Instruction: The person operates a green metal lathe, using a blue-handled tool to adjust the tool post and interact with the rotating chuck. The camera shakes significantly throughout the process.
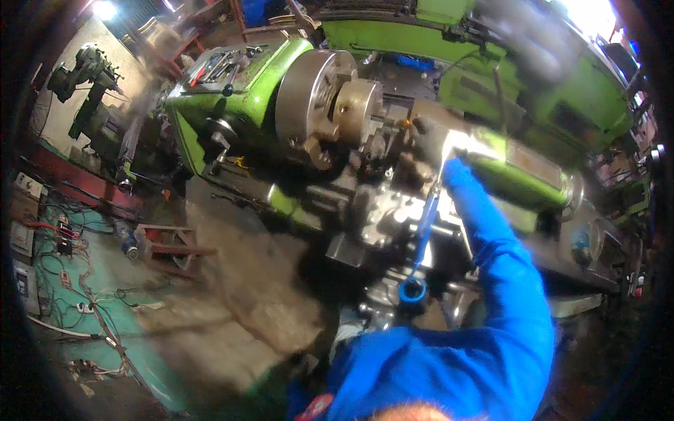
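Because glare swallows the right hand [453, 151] beside the tailstock [495, 146], I cannot tell whether its fingers are spread, pressed together or pinching anything. No left hand can be made out. The blue tool [425, 228] slants across the carriage [382, 214], its ring end toward the carriage's near edge, its upper end just short of the right hand; whether they touch is unclear.

The loose blue sleeve [509, 274] reaches over the carriage, close to its levers; a snag there could shift a setting or trap the arm. Whether the chuck [303, 105] is turning does not show; if it were, cloth straying toward it or the workpiece [359, 111] could be caught. Vibration could walk the loose tools [223, 69] off the headstock's [256, 98] top edge. Cables [88, 298] sprawled along the floor's left side could trip someone.

As for writing, a red patch [316, 407] on the blue clothing is too blurred to read, and no other lettering is legible.
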`<state>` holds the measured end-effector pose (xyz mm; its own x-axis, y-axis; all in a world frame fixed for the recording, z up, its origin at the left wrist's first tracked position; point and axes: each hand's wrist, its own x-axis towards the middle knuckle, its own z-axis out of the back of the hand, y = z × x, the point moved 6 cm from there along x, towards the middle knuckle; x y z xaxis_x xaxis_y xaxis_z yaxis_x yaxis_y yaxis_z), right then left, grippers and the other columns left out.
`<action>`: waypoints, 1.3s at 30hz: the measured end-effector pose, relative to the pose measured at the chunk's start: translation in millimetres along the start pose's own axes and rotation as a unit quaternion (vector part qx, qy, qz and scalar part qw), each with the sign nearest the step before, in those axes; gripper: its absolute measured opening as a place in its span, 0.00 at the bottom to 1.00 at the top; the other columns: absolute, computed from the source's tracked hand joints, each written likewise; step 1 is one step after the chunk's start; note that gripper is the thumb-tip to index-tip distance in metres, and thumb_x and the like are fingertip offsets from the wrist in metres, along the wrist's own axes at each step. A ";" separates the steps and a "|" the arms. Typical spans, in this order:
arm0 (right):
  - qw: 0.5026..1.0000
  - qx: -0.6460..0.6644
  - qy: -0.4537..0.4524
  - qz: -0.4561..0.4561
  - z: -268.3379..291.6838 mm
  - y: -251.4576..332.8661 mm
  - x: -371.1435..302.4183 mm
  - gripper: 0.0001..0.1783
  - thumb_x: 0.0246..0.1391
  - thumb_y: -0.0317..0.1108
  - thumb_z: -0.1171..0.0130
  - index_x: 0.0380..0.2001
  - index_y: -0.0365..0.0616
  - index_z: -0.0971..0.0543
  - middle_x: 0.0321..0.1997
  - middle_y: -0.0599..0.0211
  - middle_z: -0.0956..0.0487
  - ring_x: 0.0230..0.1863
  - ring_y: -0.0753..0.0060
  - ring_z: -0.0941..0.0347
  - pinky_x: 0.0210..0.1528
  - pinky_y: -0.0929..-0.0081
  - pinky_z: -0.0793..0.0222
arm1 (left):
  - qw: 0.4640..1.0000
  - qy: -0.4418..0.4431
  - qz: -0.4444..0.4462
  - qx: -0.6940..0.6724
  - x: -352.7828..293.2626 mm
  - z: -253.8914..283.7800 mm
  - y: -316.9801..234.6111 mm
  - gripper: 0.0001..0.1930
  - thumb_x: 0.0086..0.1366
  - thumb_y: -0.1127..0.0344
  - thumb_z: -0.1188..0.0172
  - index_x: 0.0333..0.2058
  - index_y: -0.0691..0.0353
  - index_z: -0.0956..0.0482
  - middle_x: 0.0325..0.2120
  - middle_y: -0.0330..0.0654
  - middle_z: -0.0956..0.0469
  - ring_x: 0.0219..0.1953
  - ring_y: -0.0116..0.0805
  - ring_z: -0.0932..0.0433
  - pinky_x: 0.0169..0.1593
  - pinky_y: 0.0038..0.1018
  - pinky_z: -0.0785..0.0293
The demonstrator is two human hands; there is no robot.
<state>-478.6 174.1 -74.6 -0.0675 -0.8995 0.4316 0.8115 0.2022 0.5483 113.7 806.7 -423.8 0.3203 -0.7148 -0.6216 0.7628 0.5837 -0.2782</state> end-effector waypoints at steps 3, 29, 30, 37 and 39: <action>0.999 -0.032 0.008 0.027 3.1 5.3 -5.4 0.13 0.56 0.30 0.31 0.45 0.42 0.16 0.41 0.53 0.13 0.38 0.55 0.15 0.44 0.61 0.18 | 1.000 -0.002 0.009 -0.011 1.4 1.5 0.3 0.12 0.72 0.64 0.49 0.48 0.58 0.20 0.44 0.55 0.18 0.48 0.59 0.21 0.51 0.51 0.24; 0.981 -0.116 -0.019 0.157 -7.3 20.5 -27.9 0.19 0.53 0.28 0.37 0.50 0.46 0.19 0.40 0.52 0.18 0.40 0.46 0.20 0.40 0.53 0.23 | 0.992 0.010 0.066 -0.110 4.4 -30.8 13.8 0.09 0.73 0.62 0.48 0.42 0.57 0.20 0.38 0.49 0.19 0.40 0.50 0.22 0.45 0.46 0.25; 0.983 -0.106 -0.025 0.150 -8.4 17.6 -25.5 0.18 0.54 0.29 0.36 0.50 0.45 0.18 0.40 0.52 0.17 0.41 0.46 0.19 0.41 0.54 0.23 | 0.991 0.011 0.069 -0.112 3.9 -32.9 14.1 0.09 0.73 0.62 0.48 0.42 0.57 0.20 0.38 0.49 0.19 0.40 0.50 0.22 0.45 0.45 0.25; 0.995 0.057 -0.014 -0.085 -9.9 -15.3 23.5 0.16 0.60 0.41 0.37 0.46 0.45 0.15 0.41 0.52 0.13 0.43 0.48 0.16 0.50 0.53 0.22 | 0.989 0.015 0.078 -0.122 -3.7 -35.7 13.3 0.09 0.73 0.62 0.47 0.40 0.57 0.20 0.36 0.47 0.19 0.38 0.47 0.22 0.43 0.44 0.26; 0.997 -0.030 -0.006 -0.071 -11.2 -7.9 35.7 0.16 0.60 0.43 0.38 0.45 0.45 0.15 0.42 0.52 0.13 0.44 0.48 0.16 0.50 0.53 0.22 | 0.988 0.015 0.080 -0.130 -6.7 -38.7 8.1 0.09 0.73 0.62 0.47 0.40 0.57 0.20 0.35 0.46 0.19 0.38 0.47 0.22 0.43 0.44 0.26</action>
<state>-480.9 136.1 -71.5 -0.1909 -0.9125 0.3617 0.8268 0.0492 0.5604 96.0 831.2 -450.3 0.4046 -0.5964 -0.6933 0.5325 0.7700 -0.3515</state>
